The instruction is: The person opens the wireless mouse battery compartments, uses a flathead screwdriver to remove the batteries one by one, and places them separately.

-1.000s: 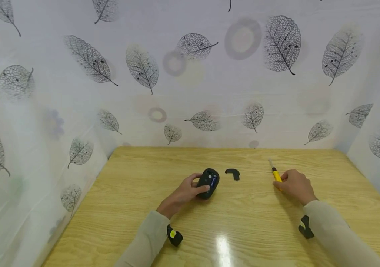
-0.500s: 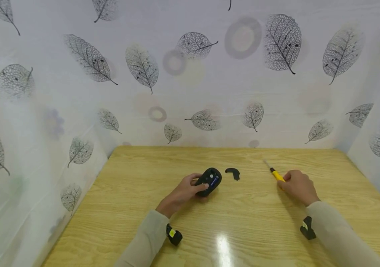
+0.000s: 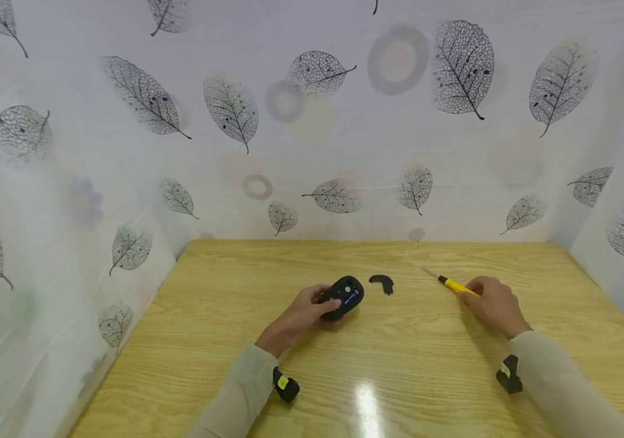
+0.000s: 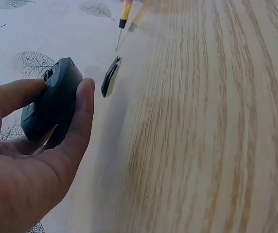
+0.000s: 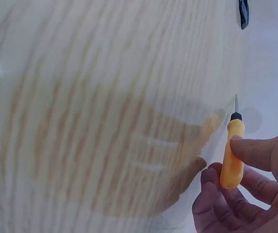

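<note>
A black computer mouse (image 3: 351, 286) is held by my left hand (image 3: 306, 310), its underside turned up toward the head camera with a blue battery showing in it. The thumb lies across the underside, and in the left wrist view the fingers wrap the mouse (image 4: 56, 99). My right hand (image 3: 497, 305) pinches the yellow handle of a screwdriver (image 3: 456, 286), whose metal shaft points left and away from me. Between the two hands a curved black cover piece (image 3: 383, 282) lies on the table. In the right wrist view the screwdriver (image 5: 233, 160) sits between thumb and fingers.
The wood-grain table (image 3: 388, 377) runs back to a pale curtain (image 3: 345, 140) printed with leaves, which also hangs at both sides. Black wrist cameras (image 3: 286, 386) are strapped at both sleeves.
In my right hand the screwdriver has turned, its tip swinging left toward the cover piece. My left hand has tilted the mouse slightly clockwise. The cover piece stays put.
</note>
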Action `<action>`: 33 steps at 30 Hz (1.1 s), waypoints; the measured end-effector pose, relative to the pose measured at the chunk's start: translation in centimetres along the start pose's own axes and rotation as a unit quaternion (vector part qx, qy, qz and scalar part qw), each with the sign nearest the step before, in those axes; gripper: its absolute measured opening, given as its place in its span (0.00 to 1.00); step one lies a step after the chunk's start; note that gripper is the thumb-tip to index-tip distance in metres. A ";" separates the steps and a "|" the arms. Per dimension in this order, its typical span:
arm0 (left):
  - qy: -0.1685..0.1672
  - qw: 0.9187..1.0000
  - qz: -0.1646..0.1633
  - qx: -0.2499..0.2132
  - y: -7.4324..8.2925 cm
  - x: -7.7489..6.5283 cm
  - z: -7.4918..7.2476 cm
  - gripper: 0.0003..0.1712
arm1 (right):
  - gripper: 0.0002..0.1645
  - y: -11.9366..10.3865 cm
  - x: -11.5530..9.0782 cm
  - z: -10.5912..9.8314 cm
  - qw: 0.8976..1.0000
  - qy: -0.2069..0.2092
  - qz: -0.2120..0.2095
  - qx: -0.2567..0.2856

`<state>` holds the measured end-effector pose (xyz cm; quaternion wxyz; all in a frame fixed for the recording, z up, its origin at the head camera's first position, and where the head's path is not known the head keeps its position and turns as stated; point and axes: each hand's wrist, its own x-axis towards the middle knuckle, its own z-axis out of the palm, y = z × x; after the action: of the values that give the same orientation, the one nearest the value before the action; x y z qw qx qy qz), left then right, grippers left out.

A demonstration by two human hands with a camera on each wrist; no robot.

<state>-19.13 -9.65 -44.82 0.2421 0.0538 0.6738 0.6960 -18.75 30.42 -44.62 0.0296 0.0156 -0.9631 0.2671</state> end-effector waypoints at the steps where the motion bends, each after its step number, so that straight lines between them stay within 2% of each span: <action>1: 0.000 1.000 0.001 0.001 0.0 0.0 0.0 0.29 | 0.20 0.0 0.0 0.0 1.000 0.001 -0.001 0.000; 10: 0.005 1.000 -0.002 0.016 0.2 0.2 -0.1 0.28 | 0.19 -0.2 0.0 -0.2 1.000 0.025 -0.010 0.007; 19: 0.010 1.000 -0.012 -0.001 0.2 0.3 0.0 0.29 | 0.19 -0.3 0.1 -0.4 0.999 0.036 -0.003 0.005; 26: 0.010 1.000 -0.009 -0.010 0.2 0.4 0.0 0.29 | 0.20 -0.2 0.2 -0.5 0.998 0.059 -0.017 0.025; 33: 0.027 1.000 -0.014 -0.001 0.3 0.4 0.0 0.32 | 0.20 -0.6 0.4 -0.7 0.997 0.055 -0.021 0.052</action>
<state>-19.59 -9.49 -44.66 0.2335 0.0259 0.6803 0.6943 -19.11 30.24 -43.70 0.0868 0.0226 -0.9443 0.3167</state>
